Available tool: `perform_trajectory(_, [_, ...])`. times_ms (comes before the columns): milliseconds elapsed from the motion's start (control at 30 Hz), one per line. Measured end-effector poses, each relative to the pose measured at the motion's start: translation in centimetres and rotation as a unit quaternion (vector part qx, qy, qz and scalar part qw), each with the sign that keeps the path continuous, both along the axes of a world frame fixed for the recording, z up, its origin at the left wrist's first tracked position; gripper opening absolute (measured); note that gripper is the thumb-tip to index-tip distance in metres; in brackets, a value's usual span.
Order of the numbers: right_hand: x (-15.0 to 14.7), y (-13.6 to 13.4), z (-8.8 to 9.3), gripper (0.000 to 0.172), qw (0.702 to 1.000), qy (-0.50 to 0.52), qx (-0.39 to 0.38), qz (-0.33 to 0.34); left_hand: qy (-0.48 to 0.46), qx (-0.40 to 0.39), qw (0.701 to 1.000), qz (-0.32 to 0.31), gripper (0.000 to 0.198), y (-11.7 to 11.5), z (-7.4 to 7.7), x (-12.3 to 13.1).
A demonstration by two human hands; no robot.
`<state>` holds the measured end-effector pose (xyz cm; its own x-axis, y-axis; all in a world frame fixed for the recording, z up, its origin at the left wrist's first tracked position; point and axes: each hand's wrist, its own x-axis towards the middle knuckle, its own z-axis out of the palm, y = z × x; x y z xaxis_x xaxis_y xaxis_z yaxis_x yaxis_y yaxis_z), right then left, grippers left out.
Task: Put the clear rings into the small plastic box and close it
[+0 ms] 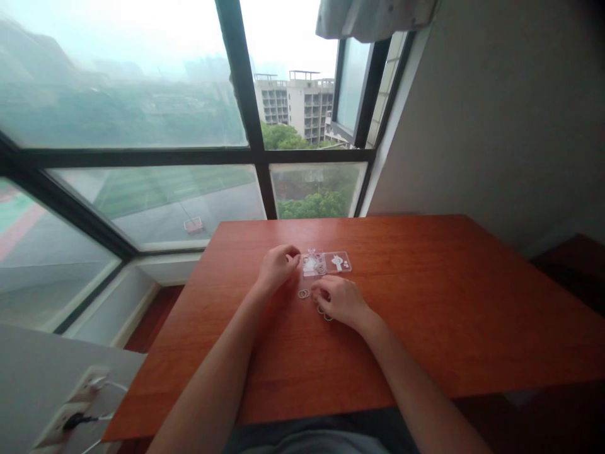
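Observation:
A small clear plastic box lies with its lid folded open on the table, white printing on the lid half. Several thin pale rings are heaped in its left half. My left hand is at the box's left edge, thumb and fingertips closed against that edge. Just in front of the box, my right hand bends over the tabletop with its fingertips pinched together. Whatever they hold is too small to make out. Two loose pale rings lie left of these fingertips, and more rings show partly beneath the right hand.
The reddish-brown wooden table reaches back to a dark-framed window. A grey wall rises on the right. At the lower left, plugs and cables sit in wall sockets beside the table's edge.

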<state>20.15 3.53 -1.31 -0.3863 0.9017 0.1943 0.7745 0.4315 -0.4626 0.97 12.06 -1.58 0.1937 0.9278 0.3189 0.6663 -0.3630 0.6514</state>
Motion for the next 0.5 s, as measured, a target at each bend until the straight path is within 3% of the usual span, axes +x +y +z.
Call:
perform_trajectory(300, [0.32, 0.31, -0.41, 0.008, 0.998, -0.046, -0.037, -0.024, 0.002, 0.005, 1.0, -0.016, 0.014, 0.04, -0.24, 0.1])
perform_trajectory(500, [0.49, 0.62, -0.51, 0.009, 0.999, 0.002, -0.022, -0.049, -0.009, 0.006, 0.999, -0.038, 0.015, -0.22, 0.13, 0.36])
